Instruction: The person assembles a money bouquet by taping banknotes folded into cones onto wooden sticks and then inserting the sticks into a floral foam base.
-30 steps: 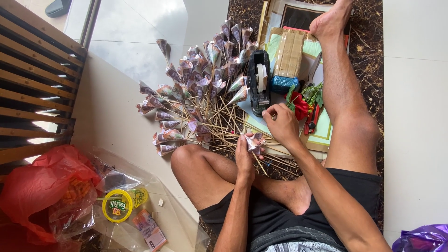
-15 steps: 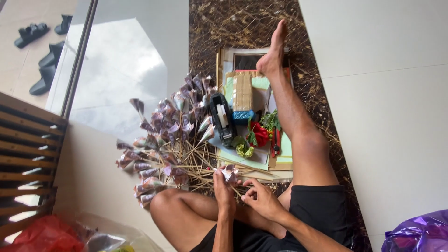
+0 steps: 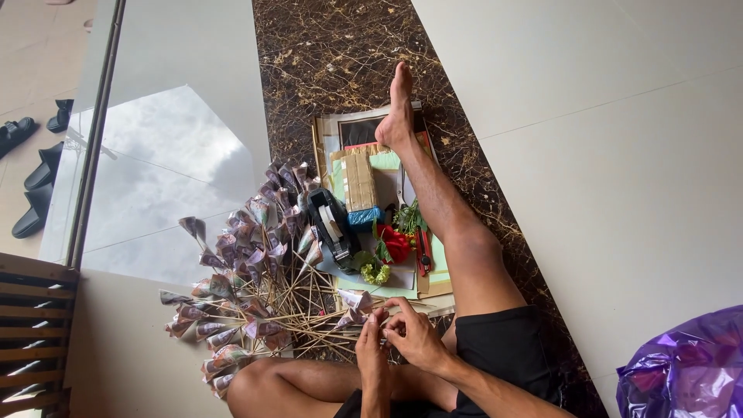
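Your left hand and right hand met low in the frame's centre, fingers pinched shut together on a small folded pinkish paper cone on a thin wooden stick. Just left of them lay the fanned pile of folded paper cones on wooden skewers, spreading twd the lower left. Above your hands, mid-frame: black tape dispenser, red artificial rose w/ green leaves, brown cardboard block, all on green paper sheets. Crumpled purple plastic bag sat at lower right
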